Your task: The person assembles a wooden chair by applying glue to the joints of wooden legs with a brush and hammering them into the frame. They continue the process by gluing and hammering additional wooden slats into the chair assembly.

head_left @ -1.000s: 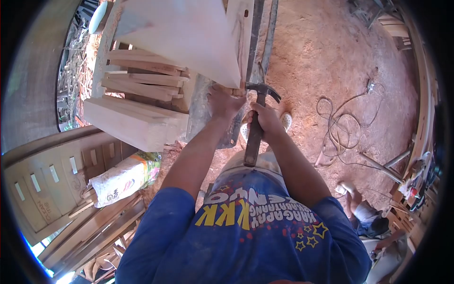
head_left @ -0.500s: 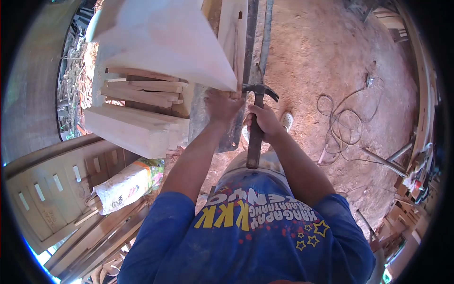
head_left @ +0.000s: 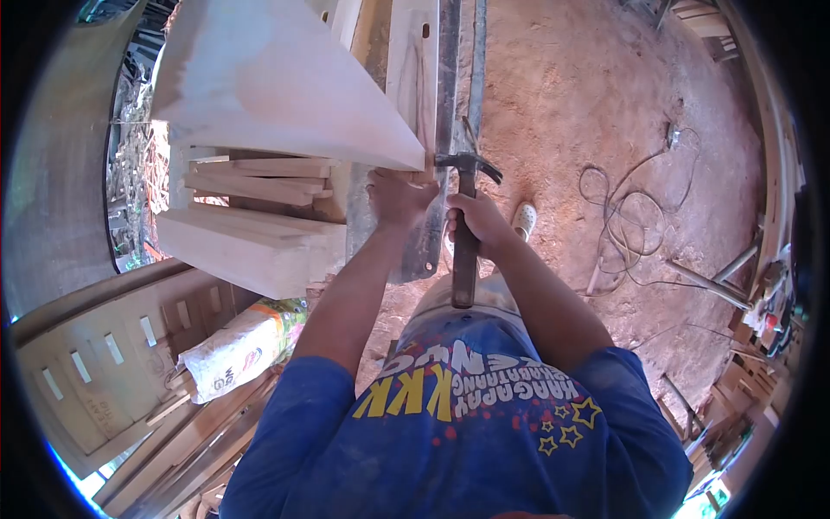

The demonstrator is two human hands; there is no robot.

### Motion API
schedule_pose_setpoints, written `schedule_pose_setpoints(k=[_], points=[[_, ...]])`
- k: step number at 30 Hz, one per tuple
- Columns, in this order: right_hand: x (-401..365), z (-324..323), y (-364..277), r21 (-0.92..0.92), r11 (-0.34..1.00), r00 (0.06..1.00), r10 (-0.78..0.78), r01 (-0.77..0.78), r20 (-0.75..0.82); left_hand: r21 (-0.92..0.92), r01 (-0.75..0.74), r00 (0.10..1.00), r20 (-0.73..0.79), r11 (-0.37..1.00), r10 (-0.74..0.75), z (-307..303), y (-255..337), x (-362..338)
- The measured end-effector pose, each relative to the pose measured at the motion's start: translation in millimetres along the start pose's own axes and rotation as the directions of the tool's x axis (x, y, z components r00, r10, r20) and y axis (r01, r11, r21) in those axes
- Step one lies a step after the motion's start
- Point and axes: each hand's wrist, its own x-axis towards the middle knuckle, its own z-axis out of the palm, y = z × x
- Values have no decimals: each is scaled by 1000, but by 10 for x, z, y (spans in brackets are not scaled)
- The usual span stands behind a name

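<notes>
My right hand (head_left: 482, 223) is wrapped round the wooden handle of a claw hammer (head_left: 465, 259). The hammer's metal head lies beside the edge of the workbench (head_left: 419, 233), near my left hand. My left hand (head_left: 400, 199) is closed at the near corner of a large pale wooden panel (head_left: 285, 78), its fingers pressed on a small wooden piece that they partly hide. A long pale board (head_left: 411, 78) runs along the bench just beyond.
Left of my hands lie stacked wood strips (head_left: 259, 177) and thick pale boards (head_left: 242, 246). A printed sack (head_left: 238, 350) leans near a slotted panel (head_left: 104, 372). A coiled cable (head_left: 635, 225) and metal bars (head_left: 709, 284) lie on the dirt floor at the right.
The view has shifted slightly, so the panel and bench appear a little further left. My hands keep nearly the same pose, with the hammer still in my right hand.
</notes>
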Motion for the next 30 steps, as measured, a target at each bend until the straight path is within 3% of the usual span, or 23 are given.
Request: schedule_pose_setpoints(k=[6, 9, 12, 13, 16, 21, 23, 25, 26, 27, 30], points=[[-29, -23, -17, -4, 999, 999, -33, 33, -39, 1, -91, 992, -84, 996, 90, 99, -63, 2], [-70, -70, -13, 148, 974, 976, -147, 171, -160, -18, -84, 994, -74, 996, 82, 140, -85, 17], [17, -5, 65, 184, 968, 938, -106, 173, -329, -30, -33, 998, -55, 999, 31, 33, 5, -13], [11, -22, 106, 21, 997, 987, -71, 74, -146, -30, -26, 997, -71, 999, 24, 56, -16, 16], [49, -45, 116, 16, 1000, 999, -26, 26, 22, -55, -25, 996, -87, 998, 20, 28, -48, -45], [23, -87, 55, 16, 998, 998, -57, 57, 11, -39, 15, 997, -77, 999, -18, 61, 4, -22], [-12, -246, 3, 15, 996, 996, -87, 88, -12, -72, 55, 990, -128, 996, -64, 193, 39, -83], [-51, -602, -43, -151, 984, 988, -115, 99, -101, -86, 120, 981, -142, 989, -131, 168, 183, -139], [-75, -834, -33, -121, 985, 982, -141, 126, -123, -94, 159, 974, -150, 983, -172, 157, 233, -173], [-320, -875, -232, -266, 962, 945, -144, 64, -295, -81, 164, 976, -130, 983, -173, 152, 247, -189], [-344, -1851, -95, -255, 957, 887, -234, 138, -398, -64, 178, 978, -95, 982, -184, 79, 268, -140]])
